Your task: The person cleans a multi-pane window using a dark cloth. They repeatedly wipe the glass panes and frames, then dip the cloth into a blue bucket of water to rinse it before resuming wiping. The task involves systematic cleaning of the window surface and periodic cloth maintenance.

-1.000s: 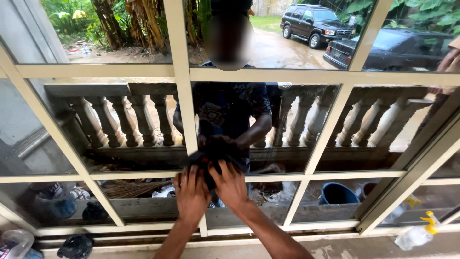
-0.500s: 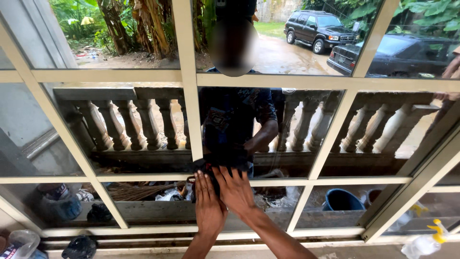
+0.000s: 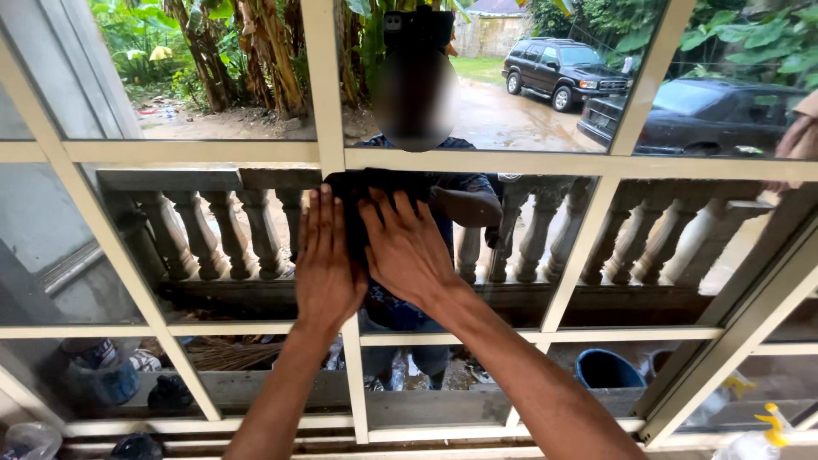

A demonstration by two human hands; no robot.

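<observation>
Both hands, left hand [image 3: 326,271] and right hand [image 3: 407,249], press flat with fingers spread on a dark cloth [image 3: 375,189] against the window pane [image 3: 511,247] (mid-wipe, judging by position), lower panes apparently not yet reached.

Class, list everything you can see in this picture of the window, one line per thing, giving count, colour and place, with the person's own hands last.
cloth: one, black, pressed flat on the glass under both hands.
window frame: one, cream bars, across the whole view.
balusters: one row, pale stone, outside behind the glass.
cars: two, dark, parked upper right outside.
bucket: one, blue, low right behind the glass.
spray bottle: one, clear with yellow trigger, bottom right corner.
left hand: one, flat on the cloth, left of the vertical bar.
right hand: one, flat on the cloth, beside the left.
</observation>
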